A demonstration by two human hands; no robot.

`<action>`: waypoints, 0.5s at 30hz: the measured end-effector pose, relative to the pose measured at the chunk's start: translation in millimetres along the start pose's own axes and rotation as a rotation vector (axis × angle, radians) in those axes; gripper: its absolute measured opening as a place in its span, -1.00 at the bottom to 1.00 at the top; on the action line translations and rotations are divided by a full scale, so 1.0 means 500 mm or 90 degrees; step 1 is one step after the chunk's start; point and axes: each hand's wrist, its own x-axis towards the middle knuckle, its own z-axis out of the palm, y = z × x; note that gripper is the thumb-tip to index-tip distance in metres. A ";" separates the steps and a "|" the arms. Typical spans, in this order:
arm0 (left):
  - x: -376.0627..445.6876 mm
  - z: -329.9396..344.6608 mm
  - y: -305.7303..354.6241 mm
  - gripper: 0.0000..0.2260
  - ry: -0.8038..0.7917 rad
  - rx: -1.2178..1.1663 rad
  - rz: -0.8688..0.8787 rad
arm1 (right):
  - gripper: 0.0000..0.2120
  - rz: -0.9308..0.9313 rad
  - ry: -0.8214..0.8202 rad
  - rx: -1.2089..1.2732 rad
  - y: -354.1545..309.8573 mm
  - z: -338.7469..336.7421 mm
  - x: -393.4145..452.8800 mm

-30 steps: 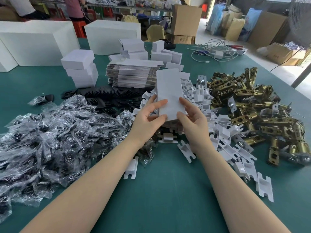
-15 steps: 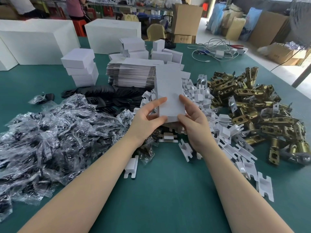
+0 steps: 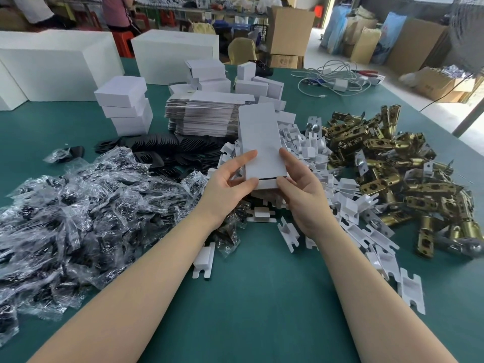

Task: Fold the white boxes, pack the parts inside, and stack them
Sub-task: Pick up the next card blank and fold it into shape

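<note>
Head view: your left hand and right hand hold a white box between them, fingers pinching its near end from either side. The box tilts up above the desk, just in front of the stack of flat box blanks.
</note>
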 end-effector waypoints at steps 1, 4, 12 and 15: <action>0.000 0.000 0.001 -0.57 -0.001 0.005 0.002 | -0.56 -0.002 0.003 0.006 -0.001 0.001 0.000; 0.001 0.001 0.002 -0.59 -0.006 0.027 0.009 | -0.61 -0.006 0.026 -0.003 -0.002 0.003 0.001; 0.003 -0.001 -0.006 -0.64 0.000 0.042 0.014 | -0.68 -0.023 0.052 -0.030 0.003 -0.004 0.004; 0.006 -0.002 -0.009 -0.66 0.016 0.055 0.018 | -0.71 -0.037 0.059 -0.061 0.003 -0.004 0.005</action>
